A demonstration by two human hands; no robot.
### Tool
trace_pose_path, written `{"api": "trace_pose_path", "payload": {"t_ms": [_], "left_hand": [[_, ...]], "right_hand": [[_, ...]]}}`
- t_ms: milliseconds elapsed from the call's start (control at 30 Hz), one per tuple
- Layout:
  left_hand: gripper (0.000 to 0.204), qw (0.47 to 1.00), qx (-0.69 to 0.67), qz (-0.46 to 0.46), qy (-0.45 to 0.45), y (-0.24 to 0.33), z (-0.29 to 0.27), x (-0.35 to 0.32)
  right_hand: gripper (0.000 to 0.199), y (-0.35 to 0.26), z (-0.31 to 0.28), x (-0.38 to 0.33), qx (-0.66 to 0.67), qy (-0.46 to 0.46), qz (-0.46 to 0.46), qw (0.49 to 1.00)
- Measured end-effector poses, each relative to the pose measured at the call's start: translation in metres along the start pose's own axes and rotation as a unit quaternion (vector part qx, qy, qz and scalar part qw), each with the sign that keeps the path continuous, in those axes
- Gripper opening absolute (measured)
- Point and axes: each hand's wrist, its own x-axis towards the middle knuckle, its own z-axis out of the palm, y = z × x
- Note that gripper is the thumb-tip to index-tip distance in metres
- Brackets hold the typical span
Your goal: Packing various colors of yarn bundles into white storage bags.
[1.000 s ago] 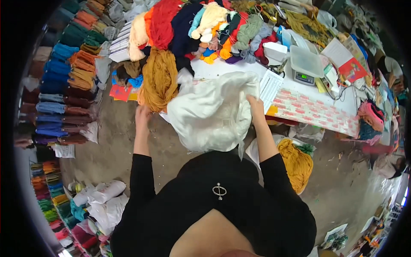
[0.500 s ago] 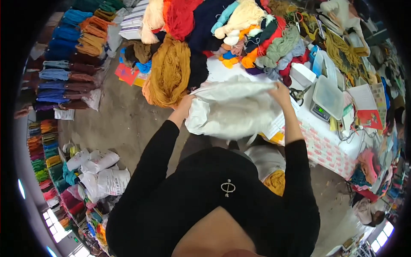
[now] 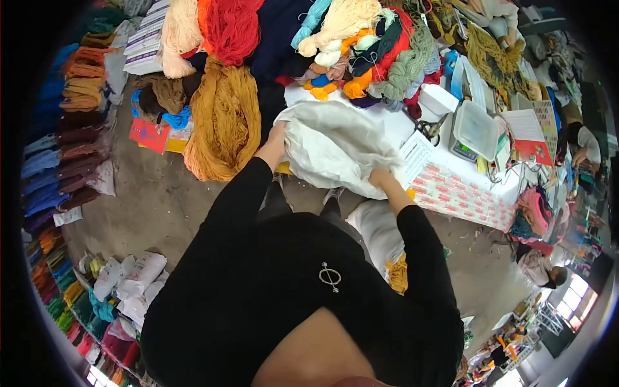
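A white sack (image 3: 316, 151) with its wide mouth spread hangs in front of me at the table's edge. My left hand (image 3: 276, 139) is closed on its left rim. At the near right side of the rim, my right hand (image 3: 382, 178) grips the sack too, fingers partly hidden by the folds. Just left of the sack lies a big mustard-brown yarn hank (image 3: 222, 119), which neither hand touches. A second white sack (image 3: 377, 229) stands on the floor by my right leg, with mustard yarn (image 3: 398, 274) showing at its end.
On the white table (image 3: 393, 126) are heaped yarn hanks, a red hank (image 3: 233, 29), scissors (image 3: 431, 131), a printed sheet (image 3: 417, 153) and a scale with a clear plastic tub (image 3: 476, 129). Shelved yarn (image 3: 84, 129) lines the left; stuffed bags (image 3: 135, 280) sit below. Other people work at the right.
My right hand has come down and nearer along the sack, and its mouth has widened into a round opening. The view has shifted, so the table's things appear farther left.
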Motion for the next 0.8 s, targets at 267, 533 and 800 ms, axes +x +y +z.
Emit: {"api": "trace_pose_path", "payload": {"t_ms": [267,533,800], "left_hand": [[0.033,0.525,0.562,0.602,-0.214,-0.016,0.08,-0.086],[0.014,0.311,0.752,0.469,-0.344,-0.085,0.098,-0.079],[0.016,0.538,0.586,0.591,-0.133,0.014,-0.011,-0.137]], "right_hand": [[0.029,-0.08,-0.103,-0.005,0.106,-0.056,0.012,0.993],[0.022,0.184,-0.074,0.089,0.278,0.214,0.025,0.936],[0.034,-0.001,-0.135,0.049,0.091,0.325,0.036,0.941]]}}
